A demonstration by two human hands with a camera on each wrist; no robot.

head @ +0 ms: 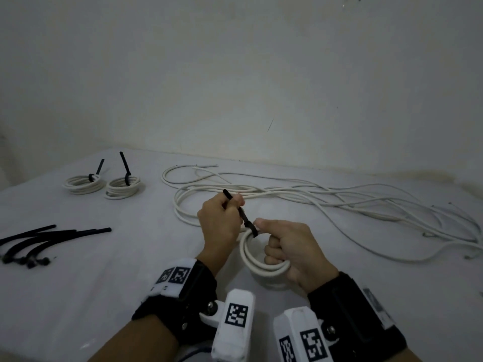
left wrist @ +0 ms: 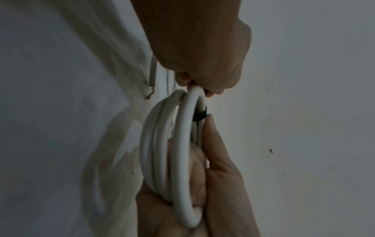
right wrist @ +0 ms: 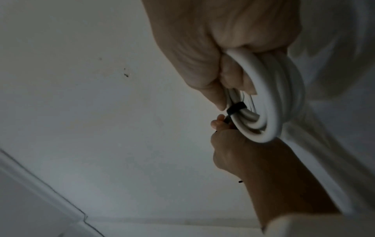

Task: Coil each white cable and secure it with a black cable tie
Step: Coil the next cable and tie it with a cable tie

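Note:
A small white cable coil (head: 257, 265) stands upright above the table, and my right hand (head: 271, 246) grips its right side with curled fingers and the thumb on top. A black cable tie (head: 247, 222) is looped round the top of the coil. My left hand (head: 235, 202) pinches the tie's tail, which sticks up and to the left past the fingers. In the left wrist view the tie band (left wrist: 199, 114) wraps the coil (left wrist: 162, 144) just above the right thumb. The right wrist view shows the band (right wrist: 236, 109) snug on the coil (right wrist: 274, 96).
Two tied coils (head: 83, 184) (head: 122, 188) lie at the back left. Several loose black ties (head: 47, 240) lie at the left edge. A tangle of loose white cables (head: 313, 202) spreads across the back and right of the white table (head: 117, 270). A wall stands behind.

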